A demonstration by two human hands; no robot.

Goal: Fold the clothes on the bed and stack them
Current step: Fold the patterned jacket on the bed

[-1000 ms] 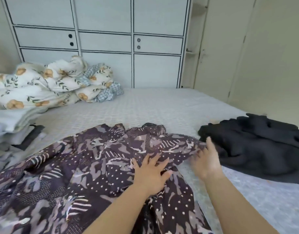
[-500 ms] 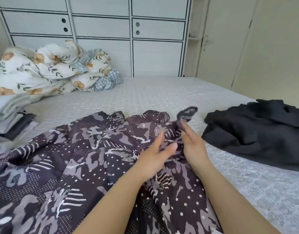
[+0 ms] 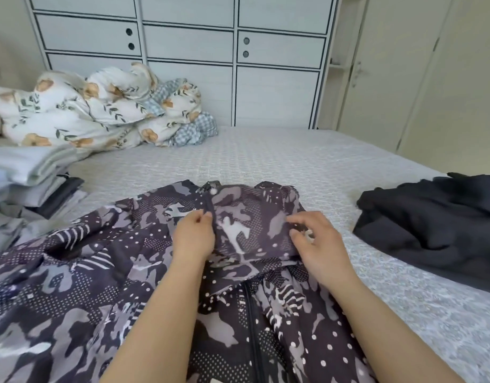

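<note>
- Mid-task by the look of it: a stack of folded pale and grey clothes (image 3: 30,175) sits at the left edge of the grey textured bedspread (image 3: 279,161), so part of the work looks done.
- In hand now is the dark purple-grey patchwork-print garment with white dots and a black zip (image 3: 100,272), spread wide across the near side of the bed and not yet folded into any neat shape.
- Its upper section lies turned back toward the person, forming a flap between the two hands, with the zip line running from there toward the camera.
- The left hand (image 3: 194,236) pinches the fabric beside the top of the zip line, thumb and fingertips closed on the cloth at the flap's left edge.
- The right hand (image 3: 315,244) has curled fingers gathering the flap's right edge; it looks like a grip on the cloth, though the fingertips are partly buried in the print.
- So the garment is under and between both hands, most of it trailing left and toward the person, well outside the grip.
- Waiting its turn: a crumpled black garment (image 3: 431,230) on the right side of the bed, apart from the hands, unfolded.
- Judgement: this piece needs its folds, then a move onto the stack at left, then the black one.
- A floral white quilt (image 3: 100,111) is heaped at the far left, before a white panelled wardrobe (image 3: 188,64).
</note>
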